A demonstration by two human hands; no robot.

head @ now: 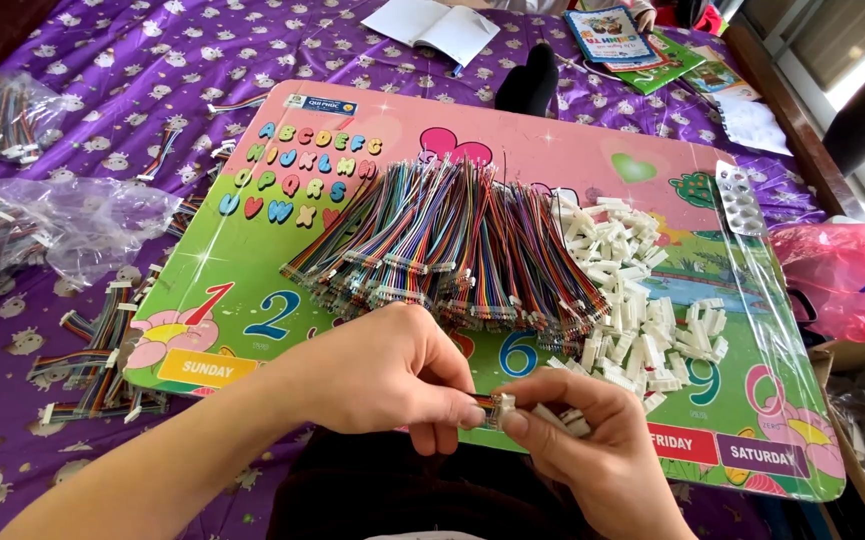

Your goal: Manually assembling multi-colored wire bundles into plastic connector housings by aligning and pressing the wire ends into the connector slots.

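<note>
Connector crosswise between left hand and right hand.

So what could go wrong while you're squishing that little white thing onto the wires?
1. The white connector is pinched between the fingertips of the left hand and the right hand; it might slip and drop out of sight.
2. The pile of white connectors touches the fanned bundle of coloured wires, so a nudge could mix them together.

Bare board lies open at my left — wire bundles and white connectors crowd ahead.
</note>
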